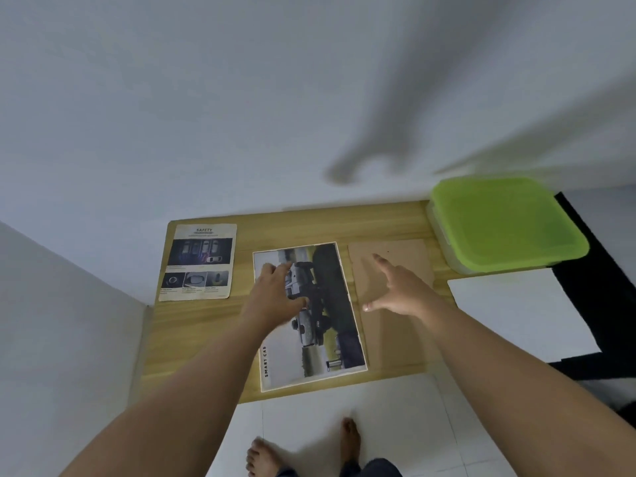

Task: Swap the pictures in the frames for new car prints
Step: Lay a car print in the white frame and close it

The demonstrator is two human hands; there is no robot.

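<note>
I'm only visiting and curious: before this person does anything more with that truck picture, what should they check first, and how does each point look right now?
1. Truck print lies flat on the wooden table: ok.
2. Left hand rests on the print: ok.
3. Right hand is open, holding nothing, over the brown backing board: ok.
4. Backing board sits right beside the print: ok.
5. Safety sheet lies apart, out of the way: ok.
6. A frame ready to take the print: cannot tell, none clearly in view.

Wooden table (309, 222) carries two car prints (311, 315) (flat), cardboard (395, 335), green-lidded box (506, 222).
</note>
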